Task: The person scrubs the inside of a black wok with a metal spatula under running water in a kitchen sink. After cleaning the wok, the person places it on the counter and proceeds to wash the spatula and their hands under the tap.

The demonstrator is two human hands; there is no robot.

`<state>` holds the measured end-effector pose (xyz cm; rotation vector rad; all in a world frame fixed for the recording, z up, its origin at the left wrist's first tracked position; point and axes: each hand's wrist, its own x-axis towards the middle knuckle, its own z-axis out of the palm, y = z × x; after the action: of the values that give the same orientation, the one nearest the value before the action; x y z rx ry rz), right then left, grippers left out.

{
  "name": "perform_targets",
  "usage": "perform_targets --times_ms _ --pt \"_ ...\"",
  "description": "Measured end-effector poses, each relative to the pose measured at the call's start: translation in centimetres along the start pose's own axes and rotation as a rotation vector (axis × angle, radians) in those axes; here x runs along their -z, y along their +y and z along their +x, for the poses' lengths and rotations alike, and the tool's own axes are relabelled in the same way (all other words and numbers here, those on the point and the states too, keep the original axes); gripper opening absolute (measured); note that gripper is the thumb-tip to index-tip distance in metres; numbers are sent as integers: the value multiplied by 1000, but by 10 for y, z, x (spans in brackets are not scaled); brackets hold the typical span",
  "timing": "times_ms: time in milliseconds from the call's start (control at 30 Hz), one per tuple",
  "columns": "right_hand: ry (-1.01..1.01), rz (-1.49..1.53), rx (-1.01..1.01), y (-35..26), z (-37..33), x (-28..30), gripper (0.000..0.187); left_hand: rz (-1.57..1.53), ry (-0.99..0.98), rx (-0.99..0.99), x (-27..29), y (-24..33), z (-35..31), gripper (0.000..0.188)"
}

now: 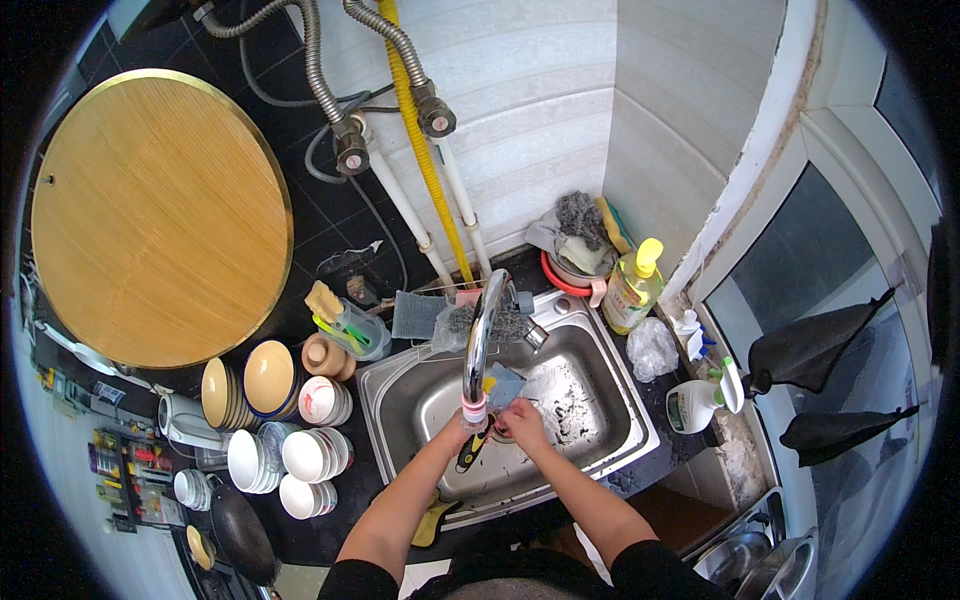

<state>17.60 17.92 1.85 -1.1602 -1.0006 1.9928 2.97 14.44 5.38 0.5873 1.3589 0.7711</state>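
Both my hands are in the stainless steel sink (405, 425), below the end of the chrome tap (483, 345). My left hand (462, 432) is closed on a tool with a black-and-yellow handle (470, 455); the handle slants down-left, and the tool's working end is hidden by my fingers. Just right of it, my right hand (524, 424) has its fingers pinched together close to the tool's upper part; what they hold is too small to tell. A bluish-grey piece (506, 384) lies beyond my fingers. Dark bits (575, 410) are scattered over the sink's bottom.
White bowls (305, 455) and yellowish bowls (270, 375) stand stacked on the left. Behind the sink are a utensil holder (358, 330) and a wire rack with scouring pads (415, 315). A yellow-capped detergent bottle (630, 290) and a spray bottle (700, 402) stand on the right.
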Motion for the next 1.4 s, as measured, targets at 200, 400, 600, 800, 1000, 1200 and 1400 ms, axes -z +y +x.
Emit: perform_targets --times_ms 200,400,600,800,1000,1200,1400 --pt "72 108 -15 3 -4 13 16 3 59 70 -13 15 -2 18" --pt "72 225 -48 -2 -8 19 19 -68 3 39 -14 13 -13 19" --pt "36 262 -75 -2 -3 23 22 -29 -25 62 -11 7 -11 24" --pt "-157 456 -124 -2 -4 18 48 929 236 -495 -19 -1 -17 37" --pt "-267 754 -194 -1 -12 19 29 1264 398 -727 -29 20 -44 55" --pt "-212 658 -214 -15 -19 5 23 1060 402 -633 -21 16 -57 47" --pt "-138 628 -270 0 -6 2 43 927 454 -534 -30 29 -73 38"
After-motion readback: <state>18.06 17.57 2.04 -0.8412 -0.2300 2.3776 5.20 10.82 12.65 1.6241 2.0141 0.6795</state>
